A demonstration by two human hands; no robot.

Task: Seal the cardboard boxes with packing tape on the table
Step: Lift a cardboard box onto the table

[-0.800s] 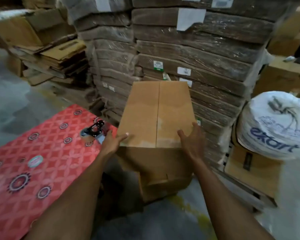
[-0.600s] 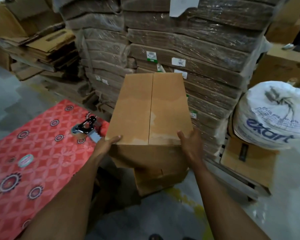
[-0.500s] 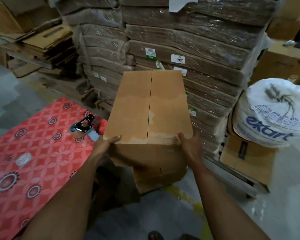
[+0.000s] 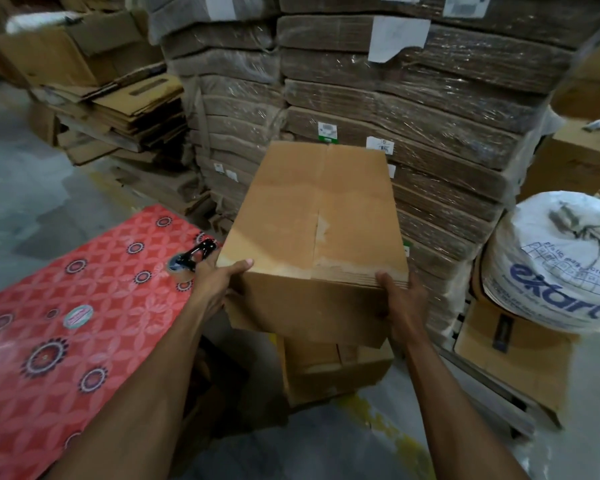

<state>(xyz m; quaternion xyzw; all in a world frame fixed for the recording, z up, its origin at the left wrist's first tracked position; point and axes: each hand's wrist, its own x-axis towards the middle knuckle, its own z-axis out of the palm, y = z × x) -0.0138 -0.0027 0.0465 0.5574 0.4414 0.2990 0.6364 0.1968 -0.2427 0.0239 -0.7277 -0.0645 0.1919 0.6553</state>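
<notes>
The brown rectangular cardboard box is held clear of the table. Its near end is gripped at both corners by the left hand and right hand, thumbs on top. Its long axis and centre flap seam point away from the person. The red patterned table lies to the left, nearer the left hand. The black tape dispenser is seen on it just beyond that hand.

tape dispenser on table, left of box
</notes>
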